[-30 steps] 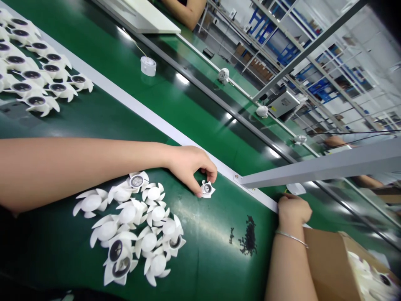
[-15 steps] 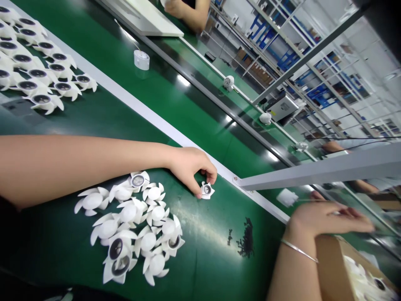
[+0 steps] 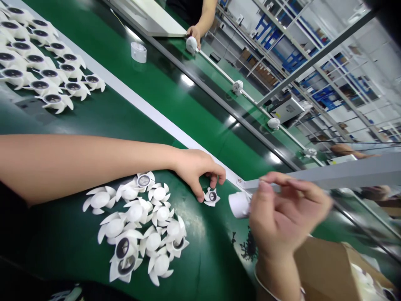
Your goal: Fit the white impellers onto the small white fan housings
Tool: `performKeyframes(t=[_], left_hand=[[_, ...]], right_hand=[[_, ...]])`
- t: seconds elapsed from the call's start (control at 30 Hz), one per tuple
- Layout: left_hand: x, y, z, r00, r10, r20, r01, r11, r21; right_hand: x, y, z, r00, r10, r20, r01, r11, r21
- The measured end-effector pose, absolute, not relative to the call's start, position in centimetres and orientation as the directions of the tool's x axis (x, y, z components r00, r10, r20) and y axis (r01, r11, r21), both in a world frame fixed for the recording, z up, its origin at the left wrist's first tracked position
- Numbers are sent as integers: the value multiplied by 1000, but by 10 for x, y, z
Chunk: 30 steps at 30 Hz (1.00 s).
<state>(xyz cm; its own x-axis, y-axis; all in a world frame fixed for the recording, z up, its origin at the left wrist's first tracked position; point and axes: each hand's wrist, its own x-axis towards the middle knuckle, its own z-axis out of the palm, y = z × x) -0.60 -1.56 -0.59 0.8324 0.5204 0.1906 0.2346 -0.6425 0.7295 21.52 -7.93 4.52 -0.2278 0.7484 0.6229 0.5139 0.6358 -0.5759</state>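
A small white fan impeller [image 3: 212,196] with a dark ring at its centre lies on the green worktop. My left hand [image 3: 200,169] curves over it, thumb beside its edge and fingers apart. Pinched in my right hand [image 3: 286,213], partly behind the thumb and fingers, is a white cylindrical housing [image 3: 239,205]; the exact grip point is hidden. Below my left forearm is a loose cluster of white impellers [image 3: 136,212], most hub-side up, a few showing dark rings. Small black pieces [image 3: 249,246] lie in a patch under my right hand.
Rows of impellers [image 3: 42,85] cover the far left. A white strip [image 3: 140,100] borders the green conveyor [image 3: 175,100], which carries another white housing [image 3: 138,52]. A grey post [image 3: 354,169] and a cardboard box [image 3: 328,267] stand right. Across, a co-worker's hand [image 3: 194,33] holds a white part.
My right hand has swung left from over the conveyor, bringing the white housing near the impeller. My left hand stays around the impeller. The co-worker's hand has moved to the right and down.
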Motion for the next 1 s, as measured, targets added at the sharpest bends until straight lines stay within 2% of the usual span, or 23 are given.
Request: performKeyframes(t=[0.2, 0.37, 0.47, 0.53, 0.6, 0.63, 0.7, 0.77, 0.9, 0.93, 1.0], left_hand=[[-6, -15, -6, 831, 522, 191, 196, -596, 778], [-7, -15, -6, 827, 518, 218, 194, -626, 755], [-7, -15, -5, 832, 514, 208, 189, -616, 764], [-6, -15, -6, 836, 510, 204, 181, -606, 775], [-6, -15, -6, 835, 510, 208, 176, -605, 776], [-6, -15, -7, 832, 512, 213, 176, -609, 773], [-6, -15, -8, 828, 514, 225, 178, -620, 764], [-6, -15, -8, 826, 515, 228, 178, -623, 762], [-7, -15, -7, 830, 517, 210, 183, -608, 772], [-7, -16, -7, 829, 519, 207, 184, -604, 775], [-7, -16, -6, 828, 522, 206, 182, -596, 782]], right_hand=[[205, -66, 14, -225, 853, 471, 382, 522, -762], [216, -56, 4, -211, 897, 390, 467, 442, -766], [221, -49, 1, -153, 918, 367, 440, 396, -806], [224, -45, 1, -177, 875, 451, 505, 474, -721], [227, -42, 2, -292, 804, 518, 614, 573, -543], [229, -41, 3, -369, 786, 496, 643, 601, -475], [231, -39, 4, -486, 786, 382, 659, 616, -431], [232, -39, 6, -525, 795, 303, 698, 606, -381], [235, -44, 14, -443, 820, 364, 852, 511, -115], [235, -47, 17, -405, 832, 380, 872, 476, -112], [233, -55, 23, -332, 865, 376, 877, 430, -215]])
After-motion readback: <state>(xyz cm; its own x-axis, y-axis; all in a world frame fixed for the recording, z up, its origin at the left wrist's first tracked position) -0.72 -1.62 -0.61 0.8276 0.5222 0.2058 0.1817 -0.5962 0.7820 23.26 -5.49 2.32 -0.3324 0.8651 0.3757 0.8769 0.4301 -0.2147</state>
